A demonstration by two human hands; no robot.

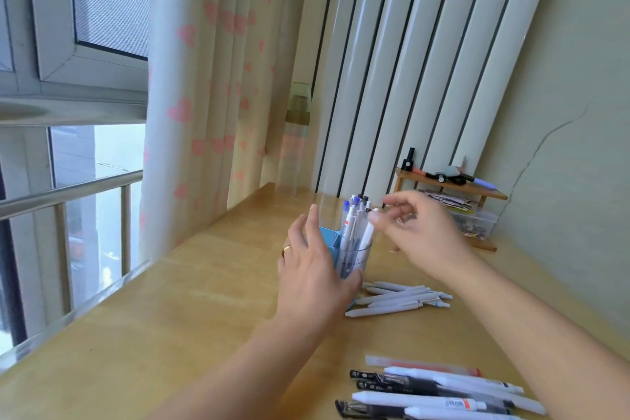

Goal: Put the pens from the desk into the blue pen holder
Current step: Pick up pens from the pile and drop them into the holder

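The blue pen holder (354,257) stands on the wooden desk (191,324), with a clear front cup and several white pens (353,222) upright in it. My left hand (313,269) wraps the holder's left side. My right hand (419,232) hovers at the holder's upper right, its thumb and forefinger pinched on the top of a white pen (367,232) that stands in the cup. A bunch of white pens (399,298) lies just right of the holder. More black and white pens (439,392) lie near the front edge under my right forearm.
A small wooden shelf (453,187) with small items and a clear plastic box (477,222) stands at the back right against the wall. A clear bottle (295,143) stands at the desk's back by the heart-print curtain (211,95). A window and railing are at left.
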